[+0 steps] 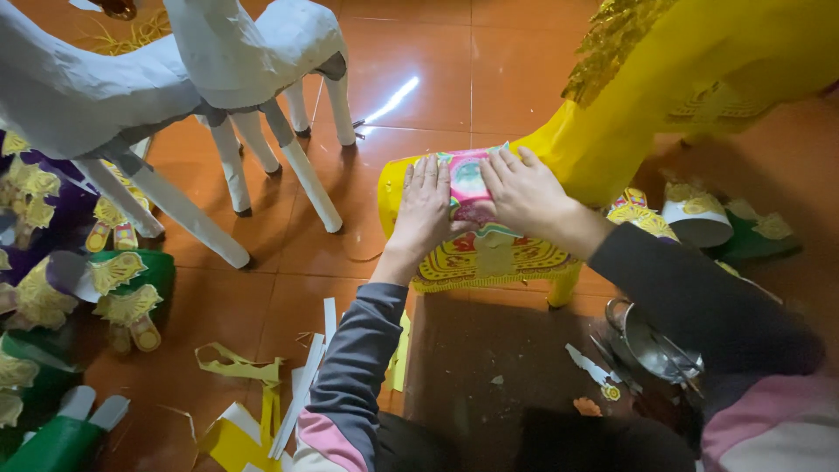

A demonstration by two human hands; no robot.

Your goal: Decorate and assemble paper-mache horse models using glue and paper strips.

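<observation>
A yellow paper horse (612, 131) stands in front of me, its back toward my chest. Across its back lies a pink and green printed paper piece (468, 188). My left hand (425, 210) presses flat on the left side of that piece, fingers together. On the right side, my right hand (523, 194) lies flat as well, fingers spread a little. Below the hands, a red and yellow patterned paper cloth (489, 258) hangs down the horse's flank. Neither hand grips anything; both only push down on the paper.
Two white unpainted paper horses (210, 79) stand at the upper left on the orange tile floor (288, 288). Green, purple and gold paper ornaments (114, 288) pile at the left. Paper scraps (253, 385) lie near my left elbow. A metal pot (651, 345) sits at the right.
</observation>
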